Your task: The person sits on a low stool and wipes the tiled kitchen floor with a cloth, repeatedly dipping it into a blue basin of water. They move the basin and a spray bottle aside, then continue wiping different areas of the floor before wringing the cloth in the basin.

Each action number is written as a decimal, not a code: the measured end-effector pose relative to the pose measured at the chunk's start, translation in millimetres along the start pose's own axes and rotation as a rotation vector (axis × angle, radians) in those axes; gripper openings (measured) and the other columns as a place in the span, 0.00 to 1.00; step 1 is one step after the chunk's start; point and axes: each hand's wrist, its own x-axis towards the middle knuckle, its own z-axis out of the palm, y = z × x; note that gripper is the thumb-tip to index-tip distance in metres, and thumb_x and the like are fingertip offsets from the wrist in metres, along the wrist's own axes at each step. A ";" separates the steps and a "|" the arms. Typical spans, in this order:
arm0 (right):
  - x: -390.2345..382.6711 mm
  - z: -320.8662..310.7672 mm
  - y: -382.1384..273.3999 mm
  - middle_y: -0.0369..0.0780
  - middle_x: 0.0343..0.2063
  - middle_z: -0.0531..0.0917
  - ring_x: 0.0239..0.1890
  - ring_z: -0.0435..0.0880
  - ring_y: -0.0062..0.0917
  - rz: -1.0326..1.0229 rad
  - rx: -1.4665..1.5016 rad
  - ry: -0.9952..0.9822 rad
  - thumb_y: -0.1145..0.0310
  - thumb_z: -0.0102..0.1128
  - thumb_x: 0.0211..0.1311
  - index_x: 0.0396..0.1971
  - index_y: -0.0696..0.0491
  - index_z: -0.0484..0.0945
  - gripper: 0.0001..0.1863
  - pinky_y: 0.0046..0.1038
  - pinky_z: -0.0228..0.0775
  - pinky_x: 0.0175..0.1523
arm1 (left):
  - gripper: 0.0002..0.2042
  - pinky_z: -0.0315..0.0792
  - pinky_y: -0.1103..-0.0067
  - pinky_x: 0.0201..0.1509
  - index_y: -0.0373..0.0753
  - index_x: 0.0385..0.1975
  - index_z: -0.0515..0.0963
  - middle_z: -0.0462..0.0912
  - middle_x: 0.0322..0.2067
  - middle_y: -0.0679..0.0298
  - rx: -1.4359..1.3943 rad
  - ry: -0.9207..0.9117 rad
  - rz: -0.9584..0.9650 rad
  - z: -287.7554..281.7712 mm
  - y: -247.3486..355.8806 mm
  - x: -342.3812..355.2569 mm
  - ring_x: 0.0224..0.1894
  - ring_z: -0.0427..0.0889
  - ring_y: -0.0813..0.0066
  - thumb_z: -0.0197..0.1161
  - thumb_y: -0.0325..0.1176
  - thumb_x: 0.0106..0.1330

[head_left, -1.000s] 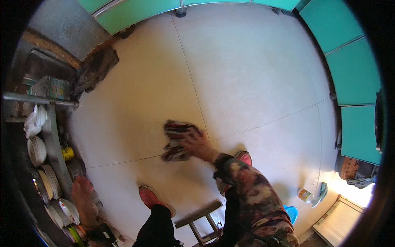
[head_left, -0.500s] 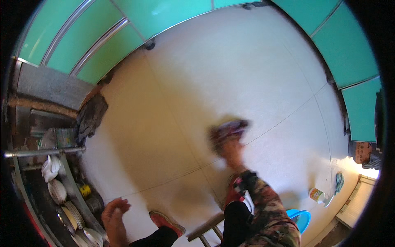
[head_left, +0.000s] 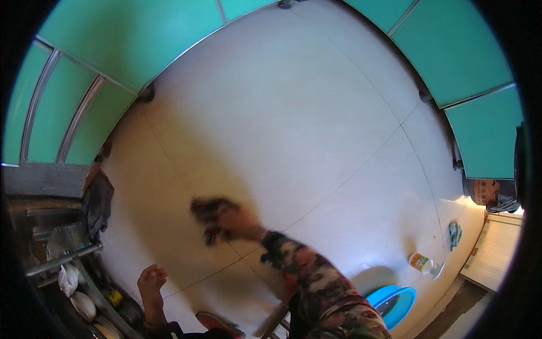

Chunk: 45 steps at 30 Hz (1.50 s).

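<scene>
A dark patterned cloth [head_left: 210, 210] is bunched under my right hand [head_left: 241, 222], blurred by motion, on the pale tiled floor [head_left: 305, 130]. My fingers are closed over it, and a camouflage-patterned sleeve [head_left: 316, 277] covers that arm. At the lower left, my left hand [head_left: 151, 287] hangs above the floor near the dish shelf, its fingers loosely bent and apart, holding nothing. Below, a reddish shoe [head_left: 217, 323] of mine shows in part. Beside my legs, part of a low wooden stool [head_left: 275, 321] is visible.
Green cabinets [head_left: 480, 45] border the floor's far and right sides. A blue basin [head_left: 407, 308], a tipped white bottle [head_left: 420, 262] and a teal cloth [head_left: 455, 234] are at the right. On the left, a shelf holds bowls [head_left: 83, 306]; a dark rag [head_left: 98, 200] hangs beside it.
My right hand has swept left with the cloth across the floor. The view has shifted, and more of the blue basin shows. My left hand stays low at the left, empty.
</scene>
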 end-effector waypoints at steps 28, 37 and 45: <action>-613.4 -232.3 -66.7 0.48 0.62 0.71 0.63 0.70 0.40 0.129 2.074 1.416 0.43 0.40 0.72 0.65 0.57 0.61 0.36 0.43 0.58 0.70 | 0.16 0.74 0.75 0.53 0.32 0.53 0.73 0.80 0.40 0.58 0.047 0.233 0.701 -107.3 169.1 -341.2 0.44 0.79 0.70 0.55 0.36 0.72; -624.6 -320.2 -143.3 0.49 0.61 0.72 0.62 0.72 0.42 0.169 1.864 1.478 0.47 0.47 0.71 0.64 0.58 0.62 0.34 0.46 0.60 0.68 | 0.14 0.77 0.70 0.52 0.30 0.48 0.76 0.81 0.38 0.55 -0.396 -0.424 0.748 74.4 208.9 -332.0 0.41 0.82 0.67 0.56 0.32 0.68; -546.6 -399.4 -139.2 0.45 0.59 0.75 0.60 0.73 0.39 -0.200 1.918 1.456 0.42 0.44 0.70 0.62 0.56 0.67 0.34 0.45 0.61 0.68 | 0.13 0.77 0.71 0.49 0.31 0.50 0.75 0.82 0.41 0.55 -0.434 -0.722 0.509 215.0 171.8 -371.9 0.42 0.82 0.66 0.54 0.30 0.70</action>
